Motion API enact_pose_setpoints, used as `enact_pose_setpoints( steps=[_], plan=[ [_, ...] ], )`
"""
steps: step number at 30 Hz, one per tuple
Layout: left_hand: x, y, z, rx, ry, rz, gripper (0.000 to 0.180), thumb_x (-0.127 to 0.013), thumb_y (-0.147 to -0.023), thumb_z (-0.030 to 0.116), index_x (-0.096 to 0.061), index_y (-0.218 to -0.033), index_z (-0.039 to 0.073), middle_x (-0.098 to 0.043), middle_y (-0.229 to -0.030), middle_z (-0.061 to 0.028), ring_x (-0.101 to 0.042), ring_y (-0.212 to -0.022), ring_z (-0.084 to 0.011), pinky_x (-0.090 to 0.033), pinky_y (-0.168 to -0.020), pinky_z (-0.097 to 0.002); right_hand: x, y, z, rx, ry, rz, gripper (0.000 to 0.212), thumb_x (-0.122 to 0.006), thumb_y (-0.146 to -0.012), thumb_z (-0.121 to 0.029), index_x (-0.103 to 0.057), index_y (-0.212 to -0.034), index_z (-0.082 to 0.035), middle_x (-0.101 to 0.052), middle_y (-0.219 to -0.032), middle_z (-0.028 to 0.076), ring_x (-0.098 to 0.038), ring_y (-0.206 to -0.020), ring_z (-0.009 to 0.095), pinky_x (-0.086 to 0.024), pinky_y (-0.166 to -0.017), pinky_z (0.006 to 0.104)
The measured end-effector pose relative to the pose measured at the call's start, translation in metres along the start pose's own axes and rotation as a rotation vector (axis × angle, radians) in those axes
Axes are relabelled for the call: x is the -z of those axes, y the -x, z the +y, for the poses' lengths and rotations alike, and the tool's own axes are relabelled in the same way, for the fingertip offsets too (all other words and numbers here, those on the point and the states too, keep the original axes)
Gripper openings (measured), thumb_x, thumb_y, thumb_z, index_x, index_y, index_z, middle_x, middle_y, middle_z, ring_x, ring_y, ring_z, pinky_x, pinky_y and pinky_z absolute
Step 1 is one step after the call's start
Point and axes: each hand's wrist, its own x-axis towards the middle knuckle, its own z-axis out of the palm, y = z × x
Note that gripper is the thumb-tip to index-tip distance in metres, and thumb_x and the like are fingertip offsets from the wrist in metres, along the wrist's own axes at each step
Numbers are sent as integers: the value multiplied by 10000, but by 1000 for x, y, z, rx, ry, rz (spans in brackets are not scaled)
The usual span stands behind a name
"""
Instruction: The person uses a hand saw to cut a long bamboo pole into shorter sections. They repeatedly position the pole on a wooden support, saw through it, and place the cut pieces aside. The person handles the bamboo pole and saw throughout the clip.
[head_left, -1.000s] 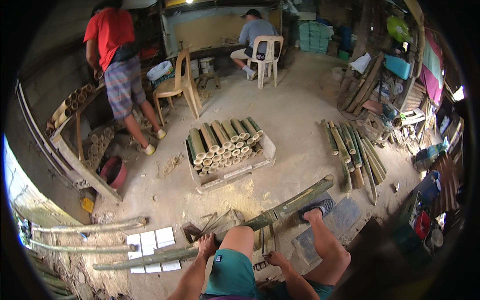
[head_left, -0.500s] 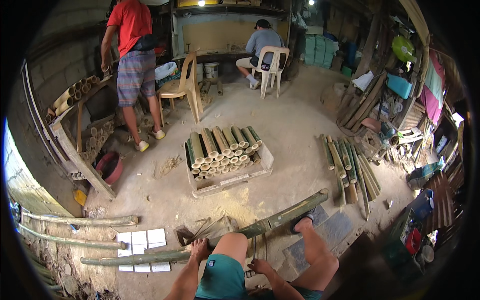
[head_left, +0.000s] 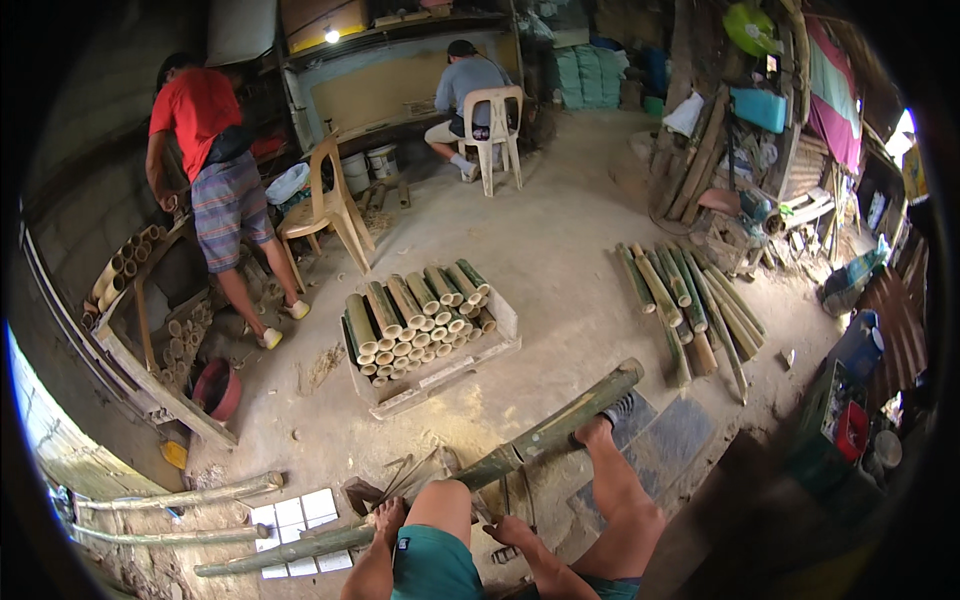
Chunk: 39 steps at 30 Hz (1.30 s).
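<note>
A long green bamboo pole (head_left: 570,428) slants across in front of me, running behind my bent left knee, with its right end raised near my right foot. My left hand (head_left: 389,516) is closed over the pole left of that knee. Between my knees, my right hand (head_left: 512,534) is wrapped round the handle of what looks like a frame saw (head_left: 531,492). Its thin dark bars reach up to the pole near a node; the blade's contact with the bamboo is hard to make out.
A tray (head_left: 440,384) of cut bamboo tubes (head_left: 405,300) sits ahead. More bamboo lengths (head_left: 690,300) lie to the right, and poles (head_left: 190,493) at left. A person in red (head_left: 205,120) stands at a bench; another sits on a chair (head_left: 490,125). Small wooden pieces (head_left: 420,470) lie beyond my knee.
My view has tilted and turned, so the room's far side sits further left. My left hand stays on the pole. The saw seems drawn slightly toward me in my right hand.
</note>
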Motion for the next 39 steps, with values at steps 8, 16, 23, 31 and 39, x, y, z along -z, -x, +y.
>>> enact_pose_setpoints(
  steps=[8, 16, 23, 31, 39],
  plan=[
    [-3, -26, -17, 82, 2, -163, 635, -529, -961, 511, -448, -1475, 146, -490, -1515, -196, -430, -1415, -428, -325, -1167, -562, 18, 9, 13, -35, -76, -17, 576, -639, -921, -502, -687, -1231, -19, -703, -1148, 268, -659, -1113, 427, -521, -944, 492],
    [59, -26, -18, -99, -121, -449, 637, -656, -923, 427, -509, -1500, 200, -554, -1483, -143, -560, -1322, -366, -450, -1121, -440, 34, 12, 7, -28, -147, 5, 593, -618, -937, -486, -672, -1249, 15, -703, -1160, 270, -660, -1115, 429, -518, -938, 488],
    [68, -6, 8, 26, -41, -364, 823, -698, -819, 607, -510, -1501, 189, -593, -1426, -186, -568, -1315, -379, -462, -1101, -467, 39, 20, 8, -16, -202, -4, 574, -629, -941, -479, -672, -1261, -3, -688, -1180, 280, -646, -1127, 449, -511, -963, 509],
    [72, -4, 4, -45, 28, -324, 661, -770, -848, 390, -587, -1444, 170, -691, -1285, -189, -671, -1172, -352, -517, -954, -437, 44, 20, 34, -74, -186, 72, 563, -613, -941, -498, -684, -1218, -13, -715, -1109, 253, -677, -1072, 406, -531, -914, 479],
    [72, -11, 18, -81, 2, -306, 568, -684, -869, 491, -684, -1315, 138, -669, -1295, -211, -629, -1223, -393, -496, -1026, -460, 33, 19, 50, -92, -114, 36, 532, -663, -902, -466, -706, -1148, 3, -700, -1087, 290, -658, -1083, 452, -524, -927, 496]
  ],
)
